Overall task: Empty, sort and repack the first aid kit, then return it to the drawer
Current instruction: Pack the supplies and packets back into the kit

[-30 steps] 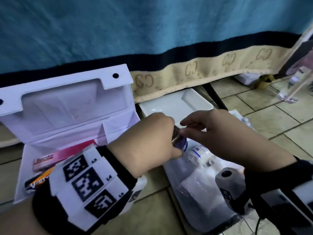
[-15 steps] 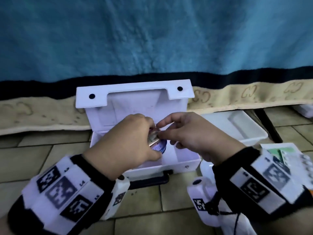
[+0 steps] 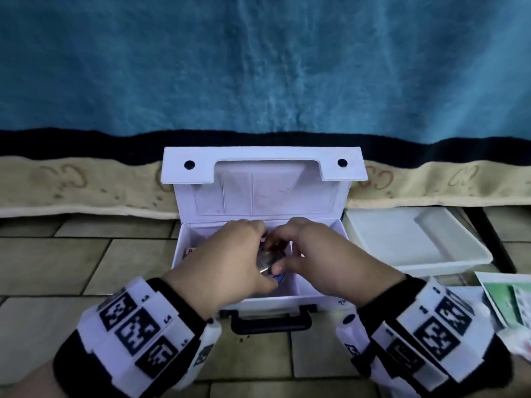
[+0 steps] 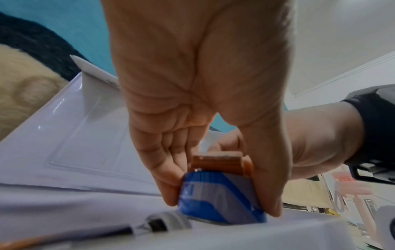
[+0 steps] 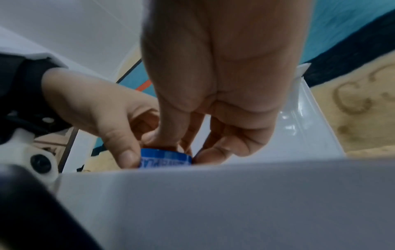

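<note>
Both your hands on the blue roll inside the open first aid kit

Your left hand (image 3: 230, 262) pinches the blue roll (image 4: 215, 194) between thumb and fingers, low in the white first aid kit (image 3: 258, 196) on the tiled floor (image 3: 86, 259); your right hand (image 3: 319, 254) has its grip curled round the roll's top. A white tray (image 3: 416, 242) sits just right of the kit
</note>
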`<state>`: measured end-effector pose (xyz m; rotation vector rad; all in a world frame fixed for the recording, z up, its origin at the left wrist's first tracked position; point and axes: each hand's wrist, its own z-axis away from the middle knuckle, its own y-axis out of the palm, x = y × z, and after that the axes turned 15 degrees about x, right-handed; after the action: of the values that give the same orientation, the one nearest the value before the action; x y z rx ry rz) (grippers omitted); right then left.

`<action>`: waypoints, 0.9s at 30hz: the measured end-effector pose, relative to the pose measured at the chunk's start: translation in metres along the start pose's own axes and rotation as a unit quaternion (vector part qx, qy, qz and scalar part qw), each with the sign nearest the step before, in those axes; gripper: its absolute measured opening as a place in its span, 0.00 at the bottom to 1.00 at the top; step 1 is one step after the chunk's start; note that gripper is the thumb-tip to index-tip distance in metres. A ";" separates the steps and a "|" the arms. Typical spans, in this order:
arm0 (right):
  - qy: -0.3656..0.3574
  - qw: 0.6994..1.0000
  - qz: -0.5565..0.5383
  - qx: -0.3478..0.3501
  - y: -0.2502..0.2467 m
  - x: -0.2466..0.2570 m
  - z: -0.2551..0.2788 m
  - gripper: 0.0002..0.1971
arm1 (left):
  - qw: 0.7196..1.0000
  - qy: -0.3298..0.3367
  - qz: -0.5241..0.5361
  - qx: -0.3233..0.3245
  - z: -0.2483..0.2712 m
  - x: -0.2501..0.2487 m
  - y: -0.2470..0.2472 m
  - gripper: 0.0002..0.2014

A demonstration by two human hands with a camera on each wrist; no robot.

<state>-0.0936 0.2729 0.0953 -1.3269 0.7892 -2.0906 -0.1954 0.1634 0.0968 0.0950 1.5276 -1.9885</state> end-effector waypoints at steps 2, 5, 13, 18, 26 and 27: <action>0.005 0.999 0.039 -0.004 -0.003 -0.003 0.004 0.14 | 1.000 0.008 0.013 0.015 -0.003 0.002 0.003 0.20; 0.022 0.997 0.068 -0.009 -0.010 -0.009 0.012 0.12 | 0.998 0.004 -0.010 0.061 -0.009 0.006 0.006 0.23; 0.034 0.997 0.069 -0.012 -0.013 -0.015 0.021 0.09 | 0.991 -0.017 -0.074 0.107 -0.017 0.012 0.009 0.19; 0.062 0.994 0.084 -0.032 -0.005 -0.012 0.017 0.12 | 0.996 -0.020 -0.072 0.052 -0.020 0.031 0.010 0.17; 0.090 0.977 0.186 -0.055 0.014 0.001 0.007 0.14 | 0.993 -0.013 -0.102 0.061 -0.020 0.041 0.012 0.14; 0.093 0.974 0.199 -0.054 0.016 0.002 0.006 0.15 | 0.993 -0.014 -0.103 0.059 -0.020 0.042 0.013 0.14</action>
<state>-0.0871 0.2597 0.0871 -0.9364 1.1572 -1.8850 -0.2291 0.1617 0.0615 -0.0440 1.4504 -2.2336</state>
